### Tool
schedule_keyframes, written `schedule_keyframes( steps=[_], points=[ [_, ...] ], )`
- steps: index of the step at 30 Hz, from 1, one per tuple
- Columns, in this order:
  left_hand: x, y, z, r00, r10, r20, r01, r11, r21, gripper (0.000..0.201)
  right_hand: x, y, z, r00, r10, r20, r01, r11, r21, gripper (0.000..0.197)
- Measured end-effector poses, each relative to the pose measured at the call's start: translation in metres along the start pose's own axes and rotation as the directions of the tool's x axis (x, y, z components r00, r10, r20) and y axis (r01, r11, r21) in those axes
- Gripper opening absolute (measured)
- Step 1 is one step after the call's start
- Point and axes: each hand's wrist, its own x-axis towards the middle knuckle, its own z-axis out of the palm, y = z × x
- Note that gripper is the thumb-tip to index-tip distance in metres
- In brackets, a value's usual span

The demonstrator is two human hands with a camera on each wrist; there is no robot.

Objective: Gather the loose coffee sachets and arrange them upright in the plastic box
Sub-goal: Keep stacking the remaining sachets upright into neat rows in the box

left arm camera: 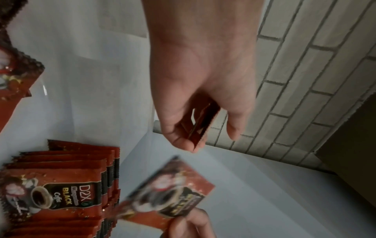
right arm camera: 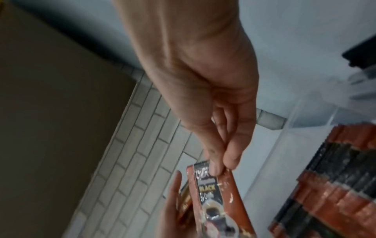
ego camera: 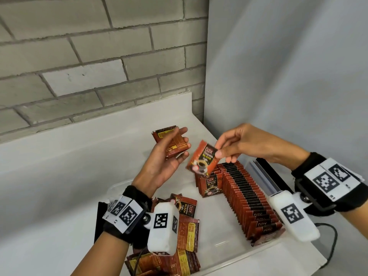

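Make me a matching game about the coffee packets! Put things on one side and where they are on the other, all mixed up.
Things:
1. single sachet
2. small stack of sachets
3. long row of sachets
4. loose pile of sachets

Places:
A. standing upright in the plastic box
B. pinched by the right hand
C. lying flat, near the left wrist
D. held in the left hand

Pairs: 1-B, 2-D, 3-A, 4-C
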Motion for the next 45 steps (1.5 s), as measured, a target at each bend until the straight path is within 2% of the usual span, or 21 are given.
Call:
schedule_keyframes(
  steps=[2,5,8,13,16,28,36,40,45],
  points=[
    [0.001,-0.001,-0.001,1.000,0.008,-0.023,-0.009,1.000,-0.016,0.041,0.001,-0.001,0.005,0.999,0.001,0.039,0.006,0.982,-0.187,0.012],
    [0.001,-0.002,0.001,1.000,0.016,-0.026,-0.016,1.000,-0.008,0.040,0.009,-0.001,0.015,0.998,0.014,0.067,0.016,0.903,-0.430,0.008],
    [0.001,-0.002,0.001,1.000,0.002,-0.025,-0.002,1.000,-0.007,0.036,0.016,0.001,0.024,0.997,0.018,0.079,0.029,0.828,-0.560,0.005],
    [0.001,-0.003,0.000,1.000,-0.010,-0.019,0.010,1.000,-0.009,0.043,0.022,0.004,0.034,0.996,0.009,0.090,0.055,0.729,-0.682,0.002],
    [0.002,-0.003,0.001,1.000,-0.015,-0.005,0.015,0.999,-0.030,0.042,0.024,0.006,0.036,0.991,0.029,0.127,0.072,0.691,-0.719,0.003],
    [0.002,-0.004,0.002,1.000,-0.001,-0.019,0.000,0.999,-0.052,0.033,0.028,0.010,0.035,0.985,0.083,0.148,0.054,0.674,-0.737,0.008],
    [0.001,-0.005,0.002,1.000,0.026,-0.001,-0.026,0.999,0.033,0.034,0.028,0.008,0.036,0.986,0.066,0.152,0.074,0.646,-0.759,0.010],
    [0.001,-0.006,0.002,1.000,0.028,0.004,-0.028,0.997,0.073,0.027,0.025,0.006,0.038,0.987,0.058,0.152,0.082,0.629,-0.773,0.013],
    [0.002,-0.007,0.001,0.999,0.030,0.025,-0.032,0.993,0.110,0.025,0.023,0.008,0.036,0.988,0.065,0.139,0.063,0.656,-0.752,0.014]
  ],
)
